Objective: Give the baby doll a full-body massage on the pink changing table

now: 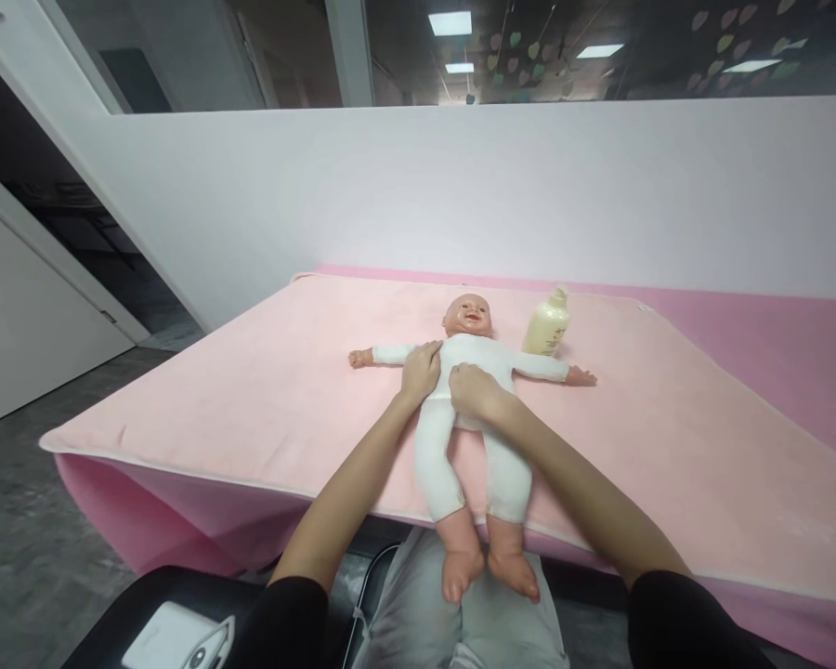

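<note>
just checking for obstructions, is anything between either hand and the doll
Nothing visible: the left hand touches the doll at the side of its torso, and the right hand rests on its front. The pale yellow bottle stands beyond the doll's outstretched arm, clear of both hands.

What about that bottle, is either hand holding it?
No, the left hand and right hand both touch the doll, not the bottle.

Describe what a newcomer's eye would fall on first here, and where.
Probably the white-bodied baby doll, face up near the picture's centre on the pink blanket. Next, likely, come the left hand at its side and the right hand on its belly; then the pale yellow bottle, beside the doll's head, towards the right.
</note>
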